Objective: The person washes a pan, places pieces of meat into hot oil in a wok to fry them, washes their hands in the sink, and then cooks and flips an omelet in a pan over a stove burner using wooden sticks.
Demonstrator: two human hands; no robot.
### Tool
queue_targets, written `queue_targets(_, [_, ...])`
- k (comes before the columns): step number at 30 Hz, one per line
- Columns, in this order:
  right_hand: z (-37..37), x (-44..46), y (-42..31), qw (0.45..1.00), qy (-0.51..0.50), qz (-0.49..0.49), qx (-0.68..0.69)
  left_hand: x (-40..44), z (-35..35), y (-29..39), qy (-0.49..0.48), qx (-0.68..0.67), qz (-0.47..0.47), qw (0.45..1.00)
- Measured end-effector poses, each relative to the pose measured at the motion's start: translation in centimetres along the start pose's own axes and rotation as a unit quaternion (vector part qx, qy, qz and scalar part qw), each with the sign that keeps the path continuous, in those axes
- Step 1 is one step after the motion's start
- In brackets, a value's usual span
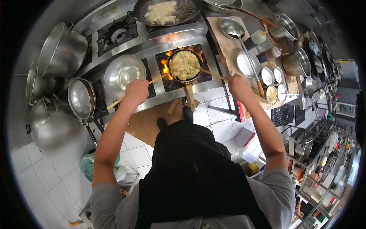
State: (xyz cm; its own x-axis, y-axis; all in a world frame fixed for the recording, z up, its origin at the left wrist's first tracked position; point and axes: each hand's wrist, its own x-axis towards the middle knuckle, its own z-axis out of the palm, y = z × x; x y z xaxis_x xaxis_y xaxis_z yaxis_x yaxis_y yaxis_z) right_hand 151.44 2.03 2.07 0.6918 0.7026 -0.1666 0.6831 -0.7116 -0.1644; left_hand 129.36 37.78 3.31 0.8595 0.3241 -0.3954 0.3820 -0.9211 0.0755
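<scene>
A small round pan holds a yellowish omelette-like food point(184, 65) over a lit burner, with orange flames at its left and upper right. Its wooden handle point(190, 97) points toward me. My left hand point(137, 91) is closed around a wooden stick point(115, 103), whose far end reaches the pan's left edge. From the other side, my right hand point(239, 86) grips a second wooden stick point(212, 74), its tip at the pan's right edge. Neither hand touches the pan handle.
A wide metal bowl point(124, 76) sits left of the pan. Behind is a large wok point(187, 13) with food in oil. On the right counter are a ladle point(251, 63), bottles point(269, 55) and small white bowls point(267, 76). Large pots point(63, 49) stand at left.
</scene>
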Motion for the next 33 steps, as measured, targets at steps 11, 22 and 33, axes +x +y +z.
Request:
queue_targets(11, [0.2,-0.5,1.0,1.000,-0.008,0.007,0.001,1.8,2.0,0.3,0.017,-0.048,0.030,0.998])
queue_targets(22, [6.1,3.1,0.9,0.997,0.002,0.061,0.056,5.3,4.6,-1.7,0.091,-0.028,-0.012,0.995])
queue_targets(33, [8.3,5.3,-2.1,0.996,0.032,0.043,0.067,5.2,3.7,-1.2,0.066,0.010,-0.044,0.997])
